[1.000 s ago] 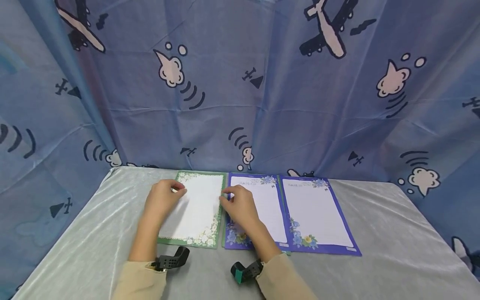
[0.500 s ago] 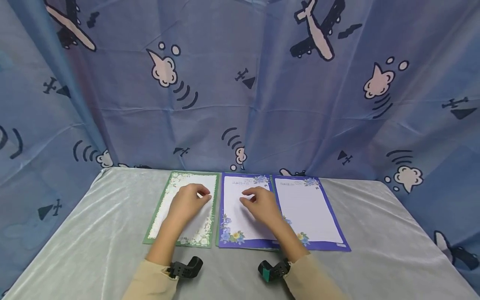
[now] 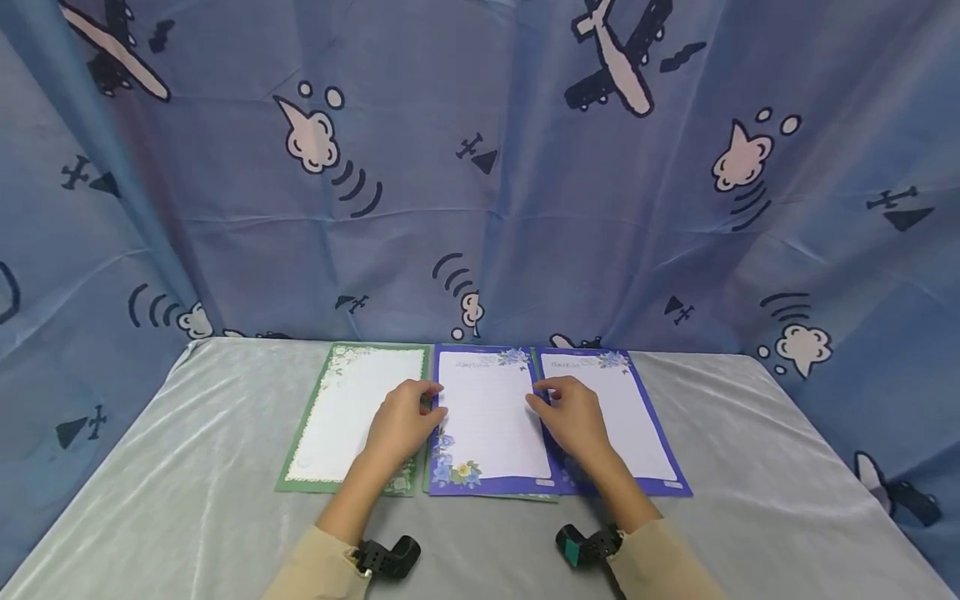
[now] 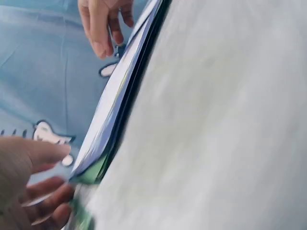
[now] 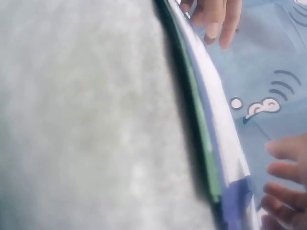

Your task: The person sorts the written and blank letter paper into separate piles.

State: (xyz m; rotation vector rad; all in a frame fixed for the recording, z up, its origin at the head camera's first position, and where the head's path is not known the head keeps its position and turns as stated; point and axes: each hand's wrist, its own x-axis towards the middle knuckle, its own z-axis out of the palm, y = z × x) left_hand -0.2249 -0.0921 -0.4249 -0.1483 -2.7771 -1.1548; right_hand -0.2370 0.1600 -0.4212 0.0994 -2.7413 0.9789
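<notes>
Three bordered sheets or pads lie side by side: a green-edged one (image 3: 360, 408) at left, a purple-edged one (image 3: 491, 417) in the middle, another purple-edged one (image 3: 637, 417) at right. Green shows beneath the middle one's edge. My left hand (image 3: 402, 422) hovers at the middle sheet's left border, thumb and fingers apart. Over its right border is my right hand (image 3: 577, 419), similarly spread, partly covering the right sheet. Neither grips anything; whether fingertips touch paper I cannot tell. The left wrist view has my left hand (image 4: 33, 184) beside a pad corner; the right wrist view has my right hand (image 5: 288, 179).
A pale grey cloth (image 3: 187, 467) covers the table. Behind its far edge hangs a blue curtain (image 3: 405, 183) printed with planes and clouds. Black devices (image 3: 388, 558) are strapped at both wrists, near the beige sleeves.
Both hands have moved right across the sheets: the left from the green-edged sheet to the middle one's left border, the right from the middle sheet's left border to its right border. The head view has shifted slightly.
</notes>
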